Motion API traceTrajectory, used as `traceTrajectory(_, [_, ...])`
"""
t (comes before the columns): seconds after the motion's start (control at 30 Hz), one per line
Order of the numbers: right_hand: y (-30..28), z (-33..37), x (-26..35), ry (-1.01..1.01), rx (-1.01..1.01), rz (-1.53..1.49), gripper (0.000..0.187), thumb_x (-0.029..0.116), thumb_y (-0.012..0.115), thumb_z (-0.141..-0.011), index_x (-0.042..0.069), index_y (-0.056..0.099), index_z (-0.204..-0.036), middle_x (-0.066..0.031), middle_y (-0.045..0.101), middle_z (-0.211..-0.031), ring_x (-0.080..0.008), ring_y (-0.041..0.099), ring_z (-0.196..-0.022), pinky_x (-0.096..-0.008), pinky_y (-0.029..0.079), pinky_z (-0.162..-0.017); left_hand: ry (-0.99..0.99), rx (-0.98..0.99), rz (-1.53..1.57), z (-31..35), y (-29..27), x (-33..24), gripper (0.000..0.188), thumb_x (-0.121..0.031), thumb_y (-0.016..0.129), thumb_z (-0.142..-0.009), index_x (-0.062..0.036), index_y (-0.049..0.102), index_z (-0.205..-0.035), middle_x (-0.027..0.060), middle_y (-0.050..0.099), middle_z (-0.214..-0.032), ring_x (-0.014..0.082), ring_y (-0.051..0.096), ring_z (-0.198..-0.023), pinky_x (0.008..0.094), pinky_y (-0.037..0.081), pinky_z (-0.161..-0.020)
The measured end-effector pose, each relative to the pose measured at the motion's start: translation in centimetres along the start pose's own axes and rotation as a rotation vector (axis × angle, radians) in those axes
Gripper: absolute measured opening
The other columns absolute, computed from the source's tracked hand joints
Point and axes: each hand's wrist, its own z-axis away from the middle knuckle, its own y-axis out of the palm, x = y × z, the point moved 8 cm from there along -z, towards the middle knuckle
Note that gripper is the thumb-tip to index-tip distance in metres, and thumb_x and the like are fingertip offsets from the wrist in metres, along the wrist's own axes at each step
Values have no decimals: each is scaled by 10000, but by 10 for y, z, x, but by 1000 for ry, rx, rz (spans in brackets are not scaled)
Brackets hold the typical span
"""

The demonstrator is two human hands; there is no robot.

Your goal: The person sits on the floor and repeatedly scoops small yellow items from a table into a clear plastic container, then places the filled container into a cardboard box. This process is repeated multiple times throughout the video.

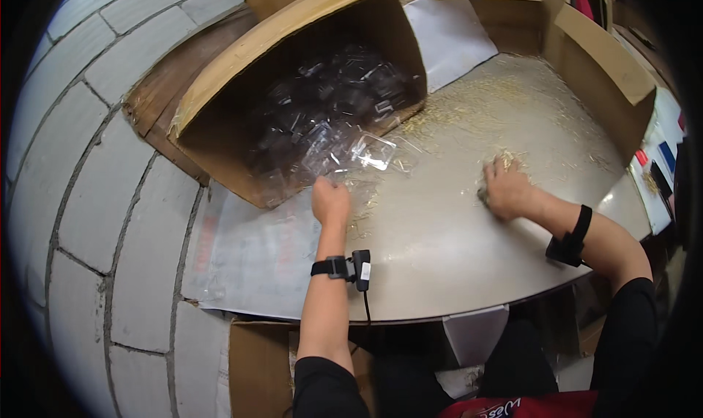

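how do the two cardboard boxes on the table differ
The left cardboard box lies tipped on its side, mouth toward the person, and is filled with clear plastic containers; the left hand reaches to its opening. The right cardboard box has its near side open to the table, with pale straw-like bits spread across its floor and out to the right hand. Both are plain brown cardboard.
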Motion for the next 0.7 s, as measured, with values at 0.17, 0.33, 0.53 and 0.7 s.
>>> traceTrajectory(0.17, [17, 85, 3, -149, -158, -200, 546, 248, 471, -906, 3, 355, -1380, -236, 298, -1449, -485, 310, -1299, -508, 319, -1055, -264, 278, 965, 77, -4, -2, 140, 1, 525, -782, 34, 506, -916, 138, 618, -811, 249, 652, -751, 325, 540, -604])
traceTrajectory(0.33, [18, 127, -37, -107, -470, -825, 457, 255, 495, -927, 73, 442, -1343, -179, 317, -1460, -352, 324, -1333, -373, 309, -1081, -344, 338, 1364, 199, -61, 13, 361, 60, 552, -766, 30, 465, -1115, 87, 561, -800, 250, 661, -736, 308, 570, -589])
traceTrajectory(0.53, [32, 109, -10, 79, -542, -594, 560, 415, 437, -939, 104, 370, -1400, -197, 258, -1484, -370, 230, -1374, -448, 212, -1117, -602, 517, 1398, 347, -47, 67, 369, 105, 551, -743, -20, 479, -1082, 93, 563, -864, 328, 674, -820, 325, 603, -572])
traceTrajectory(0.7, [41, 109, 78, -168, -573, -426, 528, 354, 435, -936, 54, 398, -1368, -214, 302, -1460, -374, 268, -1360, -476, 226, -1102, -717, 777, 1017, 435, 27, 89, 465, 3, 503, -816, 33, 388, -1266, 245, 557, -1180, 381, 660, -911, 368, 594, -647])
